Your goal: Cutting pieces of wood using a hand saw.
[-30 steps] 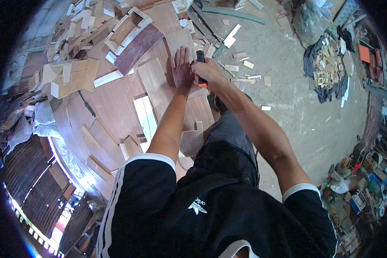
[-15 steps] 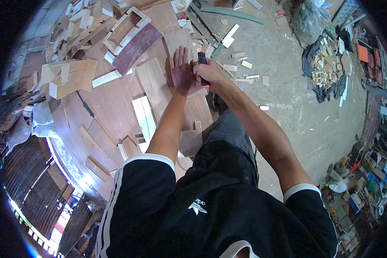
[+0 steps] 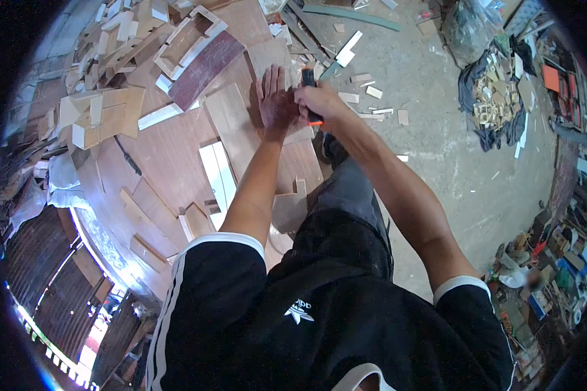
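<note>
My left hand (image 3: pixel 275 104) lies flat on a light wooden board (image 3: pixel 267 53), fingers extended and pointing away from me. Just to its right, my right hand (image 3: pixel 321 103) is closed around a black tool with orange trim (image 3: pixel 308 77), held lengthwise at the board's right side; the tool's underside is hidden. A longer pale plank (image 3: pixel 233 133) lies beside my left forearm, and a white board (image 3: pixel 218 176) rests lower left of it on the large wooden sheet surface (image 3: pixel 169 150).
Wooden box pieces (image 3: pixel 101 114) are heaped at upper left, beside a maroon board (image 3: pixel 209 68). Offcuts (image 3: pixel 373 92) scatter over the concrete floor (image 3: pixel 450 189). A dark sack of scraps (image 3: pixel 492 101) lies at right; mixed clutter (image 3: pixel 548 287) fills the lower right.
My right hand and the tool have shifted slightly right and forward, away from my body. My left hand stays pressed flat in nearly the same place.
</note>
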Tool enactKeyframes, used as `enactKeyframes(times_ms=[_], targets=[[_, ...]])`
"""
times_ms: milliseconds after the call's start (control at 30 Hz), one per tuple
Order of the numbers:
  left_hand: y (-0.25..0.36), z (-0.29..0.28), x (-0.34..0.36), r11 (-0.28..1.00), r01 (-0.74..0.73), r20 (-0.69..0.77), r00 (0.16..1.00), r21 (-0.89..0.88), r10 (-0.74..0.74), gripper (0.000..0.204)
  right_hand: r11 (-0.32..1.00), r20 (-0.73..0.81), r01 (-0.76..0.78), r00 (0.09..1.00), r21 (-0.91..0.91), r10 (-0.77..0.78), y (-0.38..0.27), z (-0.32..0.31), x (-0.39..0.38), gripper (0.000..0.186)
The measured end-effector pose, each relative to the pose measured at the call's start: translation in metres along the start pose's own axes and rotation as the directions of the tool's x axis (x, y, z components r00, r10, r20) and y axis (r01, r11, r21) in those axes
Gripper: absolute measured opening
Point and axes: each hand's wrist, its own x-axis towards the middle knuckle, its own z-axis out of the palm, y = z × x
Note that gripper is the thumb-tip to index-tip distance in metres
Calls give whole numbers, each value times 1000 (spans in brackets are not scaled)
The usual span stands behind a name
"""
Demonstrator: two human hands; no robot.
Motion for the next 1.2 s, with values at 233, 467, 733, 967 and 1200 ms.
enactKeyframes(times_ms=[233, 467, 733, 967, 1200], targets=[[-5, -5, -1, 1000, 19, -7, 1000, -7, -19, 61, 997, 10, -50, 999, -57, 50, 7, 9, -7, 6], [-2, 1, -5, 1000, 15, 20, 1000, -23, -14, 61, 996, 25, -50, 998, -78, 52, 3, 9, -15, 9], [-13, 3, 2, 966, -44, 35, 999, 256, 37, 59, 990, 42, -19, 999, -137, 25, 0, 19, -13, 10], [-10, 14, -3, 1000, -4, -9, 1000, 26, 4, 59, 997, 12, -55, 998, -57, 56, -8, 17, -18, 7], [-1, 8, 3, 1000, -5, -27, 1000, -14, 5, 58, 996, -10, -89, 996, 12, 89, -12, 14, -14, 9]])
